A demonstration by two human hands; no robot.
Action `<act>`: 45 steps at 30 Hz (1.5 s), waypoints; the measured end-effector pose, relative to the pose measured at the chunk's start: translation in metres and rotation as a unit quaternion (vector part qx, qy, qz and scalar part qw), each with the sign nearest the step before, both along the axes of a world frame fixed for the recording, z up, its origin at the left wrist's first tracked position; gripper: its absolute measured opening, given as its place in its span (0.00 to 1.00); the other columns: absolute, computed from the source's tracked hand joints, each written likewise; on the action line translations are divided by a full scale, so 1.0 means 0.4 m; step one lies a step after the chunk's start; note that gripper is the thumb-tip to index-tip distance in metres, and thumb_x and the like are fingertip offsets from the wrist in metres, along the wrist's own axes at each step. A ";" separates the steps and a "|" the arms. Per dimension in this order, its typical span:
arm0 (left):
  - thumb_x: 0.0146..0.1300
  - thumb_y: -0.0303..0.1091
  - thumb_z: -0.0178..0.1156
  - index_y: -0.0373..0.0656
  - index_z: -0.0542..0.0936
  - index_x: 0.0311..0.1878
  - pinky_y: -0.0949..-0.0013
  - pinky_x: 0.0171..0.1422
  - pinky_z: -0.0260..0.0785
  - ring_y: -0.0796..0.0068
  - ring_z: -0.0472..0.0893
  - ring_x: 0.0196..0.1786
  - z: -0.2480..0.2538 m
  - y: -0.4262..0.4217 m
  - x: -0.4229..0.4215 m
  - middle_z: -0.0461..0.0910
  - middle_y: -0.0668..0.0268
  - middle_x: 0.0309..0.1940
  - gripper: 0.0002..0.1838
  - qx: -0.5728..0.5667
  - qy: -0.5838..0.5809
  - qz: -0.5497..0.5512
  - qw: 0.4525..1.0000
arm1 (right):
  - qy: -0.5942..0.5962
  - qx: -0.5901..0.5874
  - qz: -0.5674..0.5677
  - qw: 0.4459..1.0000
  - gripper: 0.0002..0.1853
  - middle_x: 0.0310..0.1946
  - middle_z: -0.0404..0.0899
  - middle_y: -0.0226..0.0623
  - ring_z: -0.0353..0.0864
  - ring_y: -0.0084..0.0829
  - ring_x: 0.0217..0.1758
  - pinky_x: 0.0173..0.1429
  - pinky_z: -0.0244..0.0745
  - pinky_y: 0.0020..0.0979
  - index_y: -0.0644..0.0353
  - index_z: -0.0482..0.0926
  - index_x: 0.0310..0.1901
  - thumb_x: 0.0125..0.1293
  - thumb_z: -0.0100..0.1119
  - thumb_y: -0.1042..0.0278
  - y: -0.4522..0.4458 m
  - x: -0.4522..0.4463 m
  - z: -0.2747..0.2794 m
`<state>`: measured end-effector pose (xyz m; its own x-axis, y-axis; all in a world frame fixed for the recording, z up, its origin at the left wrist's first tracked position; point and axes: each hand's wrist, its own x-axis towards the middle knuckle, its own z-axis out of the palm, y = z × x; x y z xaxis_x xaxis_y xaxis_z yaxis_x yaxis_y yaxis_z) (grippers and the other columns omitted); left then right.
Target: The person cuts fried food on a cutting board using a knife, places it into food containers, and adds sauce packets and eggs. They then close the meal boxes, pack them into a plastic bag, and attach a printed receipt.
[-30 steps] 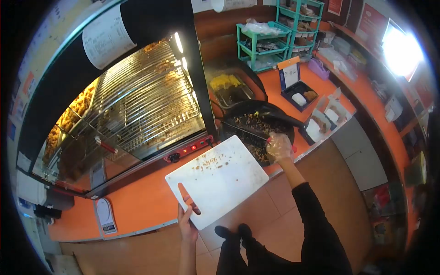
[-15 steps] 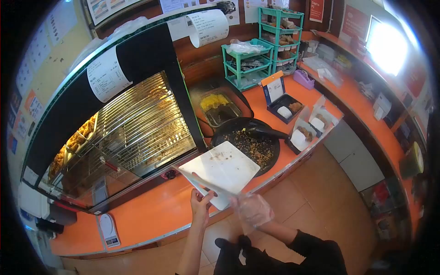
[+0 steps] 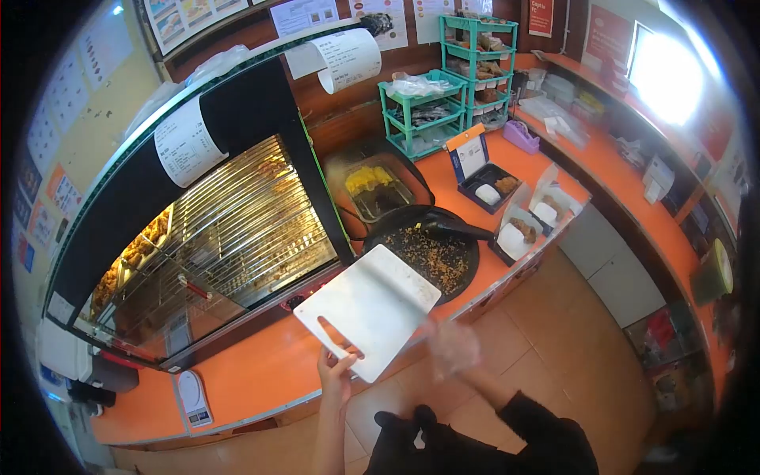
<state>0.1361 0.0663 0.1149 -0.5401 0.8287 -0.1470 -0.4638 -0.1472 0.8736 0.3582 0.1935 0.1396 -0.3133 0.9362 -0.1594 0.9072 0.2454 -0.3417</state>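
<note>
My left hand (image 3: 336, 374) is closed on the handle edge of a white cutting board (image 3: 364, 309), its fingers at the long slot. The board is held over the near-left rim of a black wok (image 3: 380, 235) with brown crumbly bits (image 3: 435, 265) in it. My right hand (image 3: 453, 348), in a clear plastic glove and smeared by motion, is closed on a knife. The blurred grey blade of the knife (image 3: 400, 289) reaches across the board's right part; whether it touches the surface I cannot tell.
Behind the wok stands a metal tray with yellow food (image 3: 370, 180). Open meal boxes (image 3: 516, 237) with rice line the counter's right end. A heated display case (image 3: 237, 229) stands left, a kitchen scale (image 3: 195, 398) at front left. Green racks (image 3: 423, 111) are at the back.
The knife has swung from the board's near-left edge over to its right part. My right hand has moved right and slightly up. The board's slot now shows fully.
</note>
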 end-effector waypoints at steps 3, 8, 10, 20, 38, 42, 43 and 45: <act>0.52 0.22 0.65 0.39 0.71 0.57 0.61 0.53 0.76 0.66 0.82 0.44 0.054 -0.078 -0.005 0.78 0.59 0.44 0.27 -0.032 -0.002 0.008 0.999 | -0.002 0.172 0.049 0.984 0.30 0.27 0.81 0.45 0.83 0.42 0.27 0.35 0.79 0.42 0.59 0.76 0.39 0.75 0.37 0.37 0.138 0.092 -0.130; 0.52 0.24 0.65 0.40 0.69 0.60 0.66 0.54 0.73 0.71 0.78 0.45 -0.041 -0.204 -0.070 0.75 0.64 0.44 0.30 -0.018 -0.048 0.040 0.998 | 0.417 -0.380 -0.214 0.798 0.28 0.14 0.63 0.25 0.65 0.23 0.15 0.18 0.61 0.27 0.52 0.71 0.32 0.71 0.44 0.32 0.246 0.163 -0.257; 0.51 0.22 0.65 0.41 0.71 0.59 0.66 0.51 0.73 0.70 0.77 0.46 -0.027 -0.249 -0.080 0.75 0.62 0.44 0.29 -0.008 -0.060 0.040 0.997 | 0.477 -0.341 -0.218 0.780 0.28 0.13 0.60 0.20 0.57 0.18 0.12 0.16 0.55 0.23 0.48 0.67 0.26 0.72 0.43 0.31 0.186 0.215 -0.260; 0.51 0.24 0.63 0.40 0.70 0.58 0.68 0.47 0.73 0.71 0.77 0.41 -0.124 -0.374 -0.226 0.74 0.66 0.40 0.28 -0.054 -0.058 0.045 0.996 | 0.186 -0.293 -0.293 0.891 0.25 0.21 0.74 0.32 0.77 0.27 0.26 0.30 0.72 0.31 0.56 0.80 0.42 0.72 0.47 0.39 -0.187 0.589 -0.117; 0.56 0.36 0.64 0.37 0.80 0.51 0.63 0.46 0.77 0.68 0.84 0.42 -0.336 -0.318 -0.491 0.83 0.56 0.43 0.20 -0.375 0.283 -0.033 0.882 | -0.052 0.328 0.078 0.940 0.13 0.37 0.78 0.43 0.80 0.42 0.41 0.46 0.76 0.42 0.60 0.80 0.39 0.66 0.54 0.58 0.395 -0.097 -0.185; 0.59 0.35 0.63 0.37 0.81 0.49 0.63 0.43 0.77 0.65 0.83 0.40 -0.252 -0.248 -0.500 0.83 0.57 0.41 0.17 -0.360 0.452 0.082 0.812 | 0.285 0.182 -0.060 0.939 0.08 0.38 0.77 0.46 0.79 0.51 0.45 0.49 0.76 0.45 0.61 0.79 0.38 0.62 0.54 0.67 0.402 -0.167 -0.095; 0.60 0.33 0.62 0.38 0.81 0.47 0.63 0.41 0.76 0.66 0.83 0.38 -0.219 -0.215 -0.512 0.83 0.59 0.40 0.14 -0.290 0.445 0.166 0.831 | 0.168 0.223 -0.007 0.960 0.10 0.42 0.77 0.48 0.77 0.55 0.49 0.53 0.74 0.47 0.60 0.80 0.42 0.60 0.53 0.74 0.414 -0.160 -0.115; 0.60 0.28 0.60 0.39 0.80 0.45 0.66 0.42 0.75 0.69 0.82 0.39 -0.101 -0.137 -0.533 0.82 0.62 0.39 0.10 -0.182 0.462 0.286 0.820 | 0.115 0.124 -0.044 0.985 0.15 0.47 0.77 0.49 0.76 0.54 0.53 0.56 0.74 0.46 0.58 0.79 0.48 0.58 0.53 0.76 0.388 -0.192 -0.015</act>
